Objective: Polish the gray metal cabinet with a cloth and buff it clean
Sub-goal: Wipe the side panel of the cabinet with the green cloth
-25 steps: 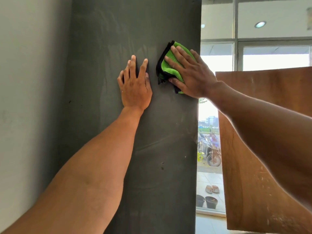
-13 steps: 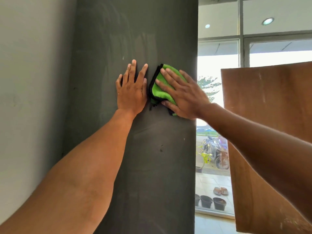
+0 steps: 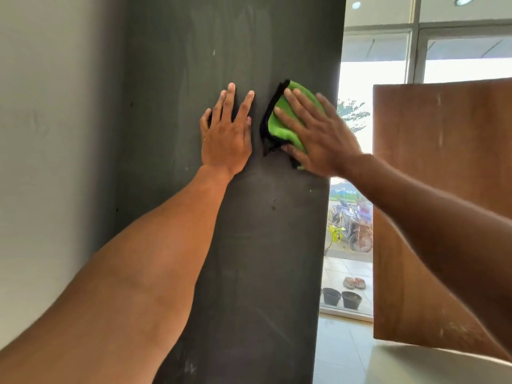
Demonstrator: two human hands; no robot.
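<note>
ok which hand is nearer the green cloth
Right. The right hand lies flat on the green cloth, pressing it to the gray metal cabinet; the left hand rests on the cabinet just left of the cloth, a narrow gap between them.

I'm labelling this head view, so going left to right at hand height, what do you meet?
Pale wall → gray cabinet → left hand flat on it → green cloth → right hand pressing the cloth → window → brown wooden board.
</note>
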